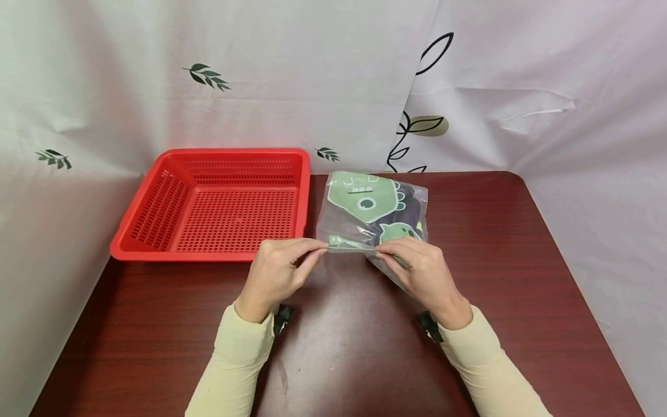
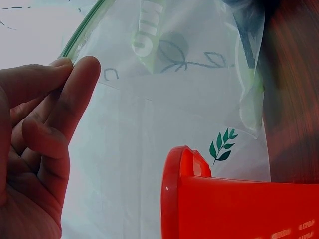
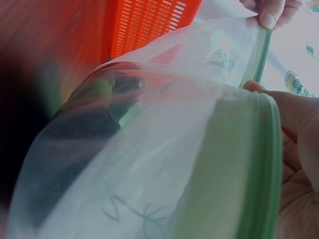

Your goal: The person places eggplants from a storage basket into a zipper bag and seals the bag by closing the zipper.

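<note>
A clear zip bag (image 1: 341,223) with green cartoon prints stands in front of me, its green zip edge facing my body. Something dark, perhaps cloth, lies inside it; its kind cannot be made out. My left hand (image 1: 281,269) pinches the left end of the zip edge between thumb and fingers. Farther right along the same edge, my right hand (image 1: 424,275) pinches it too, and part of the bag hangs below that hand. The right wrist view shows the green zip strip (image 3: 264,164) running past the right thumb toward the left fingertips.
A red plastic basket (image 1: 304,231) with perforated sides and base stands at the left, close to the bag. Both sit on a dark red-brown wooden table (image 1: 500,243). Pale curtains (image 1: 260,69) with leaf prints enclose the table at the back and sides.
</note>
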Motion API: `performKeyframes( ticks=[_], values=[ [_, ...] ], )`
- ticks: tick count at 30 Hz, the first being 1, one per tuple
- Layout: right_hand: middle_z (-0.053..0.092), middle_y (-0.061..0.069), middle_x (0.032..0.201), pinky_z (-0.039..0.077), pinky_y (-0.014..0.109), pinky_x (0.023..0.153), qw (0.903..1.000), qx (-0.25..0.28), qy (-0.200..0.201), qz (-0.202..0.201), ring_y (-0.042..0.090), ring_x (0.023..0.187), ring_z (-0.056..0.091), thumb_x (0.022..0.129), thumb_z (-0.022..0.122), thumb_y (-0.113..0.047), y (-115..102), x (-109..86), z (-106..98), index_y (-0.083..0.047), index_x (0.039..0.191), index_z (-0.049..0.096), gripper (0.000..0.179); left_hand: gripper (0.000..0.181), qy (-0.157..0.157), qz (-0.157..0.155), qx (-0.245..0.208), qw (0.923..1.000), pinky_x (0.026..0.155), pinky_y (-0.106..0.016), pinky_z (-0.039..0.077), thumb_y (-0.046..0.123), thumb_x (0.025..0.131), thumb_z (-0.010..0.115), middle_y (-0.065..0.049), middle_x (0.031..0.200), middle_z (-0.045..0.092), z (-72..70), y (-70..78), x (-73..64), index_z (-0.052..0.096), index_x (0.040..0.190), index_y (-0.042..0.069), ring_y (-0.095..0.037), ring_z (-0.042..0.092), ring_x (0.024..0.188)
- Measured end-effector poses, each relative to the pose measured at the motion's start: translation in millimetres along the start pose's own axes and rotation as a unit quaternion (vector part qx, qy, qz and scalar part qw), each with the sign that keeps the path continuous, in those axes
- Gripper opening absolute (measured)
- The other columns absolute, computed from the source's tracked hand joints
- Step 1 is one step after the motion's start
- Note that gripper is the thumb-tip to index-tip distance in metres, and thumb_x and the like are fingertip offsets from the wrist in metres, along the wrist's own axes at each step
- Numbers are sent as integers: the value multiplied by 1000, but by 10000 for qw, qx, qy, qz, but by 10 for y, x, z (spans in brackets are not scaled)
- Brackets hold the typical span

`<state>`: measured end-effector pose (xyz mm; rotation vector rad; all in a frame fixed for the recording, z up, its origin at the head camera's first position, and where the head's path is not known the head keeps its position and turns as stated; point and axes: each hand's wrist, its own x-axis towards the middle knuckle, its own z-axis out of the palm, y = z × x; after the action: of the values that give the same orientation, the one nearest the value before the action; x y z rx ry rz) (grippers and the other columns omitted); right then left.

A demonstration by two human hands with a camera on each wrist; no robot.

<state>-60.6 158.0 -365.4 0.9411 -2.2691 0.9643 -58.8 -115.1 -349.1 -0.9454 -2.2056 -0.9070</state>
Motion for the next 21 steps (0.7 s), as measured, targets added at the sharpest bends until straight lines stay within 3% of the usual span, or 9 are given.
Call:
performKeyframes(
  ticks=[21],
  values=[
    [75,2,90,56,36,77,9999,-117,-61,63,17,84,71,77,83,-2,40,-40,-36,-7,95,78,19,12,17,-39,-35,10000,58,-34,57,2,80,79,-4,85,77,-6,-2,3,79,92,5,-14,73,70]
  ],
)
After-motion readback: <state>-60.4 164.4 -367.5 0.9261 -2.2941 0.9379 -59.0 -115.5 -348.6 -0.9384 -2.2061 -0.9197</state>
